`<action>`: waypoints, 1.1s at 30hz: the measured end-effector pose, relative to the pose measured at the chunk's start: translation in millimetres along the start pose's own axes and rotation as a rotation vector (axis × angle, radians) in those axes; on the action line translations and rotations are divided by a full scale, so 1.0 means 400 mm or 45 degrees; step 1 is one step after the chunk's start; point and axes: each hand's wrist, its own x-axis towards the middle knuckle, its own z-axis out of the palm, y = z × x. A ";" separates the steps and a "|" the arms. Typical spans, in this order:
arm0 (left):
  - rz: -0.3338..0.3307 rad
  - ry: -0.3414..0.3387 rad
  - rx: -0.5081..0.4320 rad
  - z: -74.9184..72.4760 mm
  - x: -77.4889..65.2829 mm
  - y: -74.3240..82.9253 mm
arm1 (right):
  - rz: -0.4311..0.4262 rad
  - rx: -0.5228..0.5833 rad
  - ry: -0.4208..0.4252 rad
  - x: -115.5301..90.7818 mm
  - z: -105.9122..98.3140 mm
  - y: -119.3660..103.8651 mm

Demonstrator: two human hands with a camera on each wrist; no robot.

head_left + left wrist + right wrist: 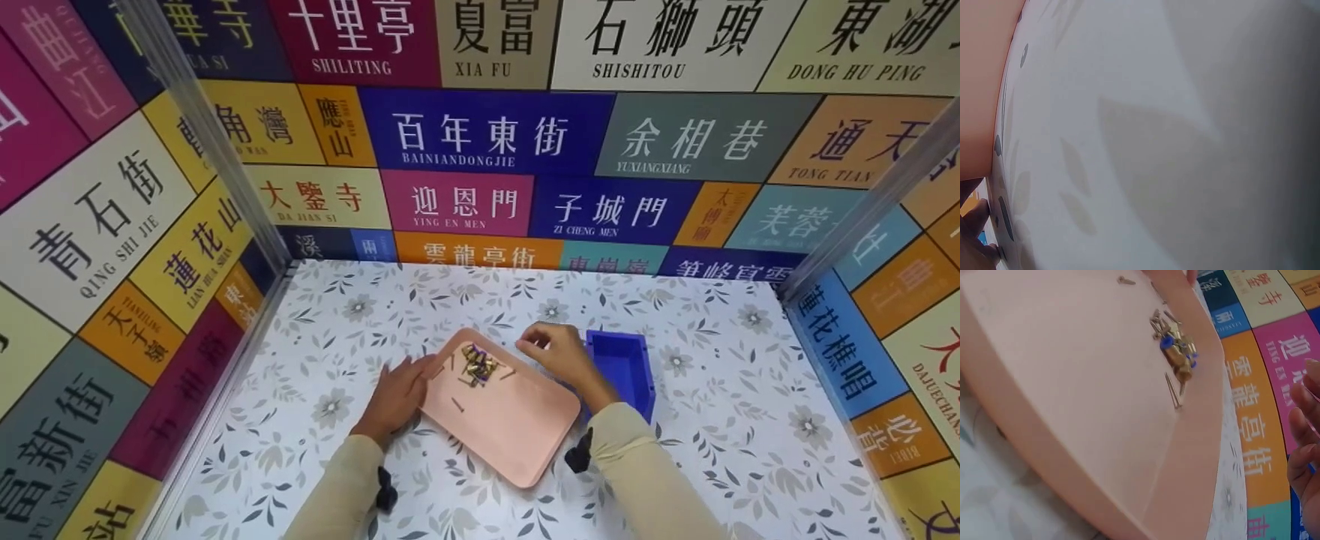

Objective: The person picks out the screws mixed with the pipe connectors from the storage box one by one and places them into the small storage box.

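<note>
A shallow pink tray (pixel 502 427) lies at a slant on the table. Small screws and brass fittings with blue rings (pixel 478 366) are heaped near its far end. My left hand (pixel 394 394) holds the tray's left side, a digit over the rim and the other fingers outside it. Over the tray's far right edge hovers my right hand (pixel 555 349), its fingers loosely bent. In the right wrist view those fingers (pixel 1303 433) show nothing between them. One loose screw (pixel 1174 391) lies beside the heap. The left wrist view catches mostly tabletop and the tray's outer wall (pixel 979 90).
A blue open box (pixel 634 367) stands to the right of the tray, partly behind my right forearm. White floral cloth (pixel 322 330) covers the table. Upright panels with street-name signs (pixel 480 135) enclose the back and both sides.
</note>
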 end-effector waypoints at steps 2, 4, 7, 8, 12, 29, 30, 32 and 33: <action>0.008 0.002 -0.005 -0.001 0.000 0.000 | -0.031 -0.012 -0.032 0.013 0.017 -0.007; 0.011 0.003 -0.003 -0.001 -0.001 -0.001 | -0.050 -0.009 -0.058 0.024 0.034 -0.012; -0.002 -0.001 -0.007 -0.001 -0.002 0.002 | -0.052 0.000 -0.098 0.036 0.062 -0.017; -0.008 -0.002 -0.003 0.000 -0.002 0.003 | -0.048 0.006 -0.114 0.040 0.071 -0.017; -0.032 -0.006 0.003 0.000 -0.002 0.008 | -0.002 0.022 -0.158 0.050 0.105 -0.014; 0.004 0.005 0.014 -0.007 -0.009 0.009 | 0.107 0.018 -0.311 0.049 0.182 0.021; 0.009 0.007 0.014 -0.007 -0.009 0.010 | 0.102 0.001 -0.306 0.051 0.185 0.021; 0.012 0.007 0.014 -0.007 -0.008 0.010 | 0.084 -0.034 -0.296 0.053 0.190 0.021; 0.014 0.007 0.014 -0.008 -0.008 0.010 | 0.079 -0.052 -0.294 0.055 0.193 0.021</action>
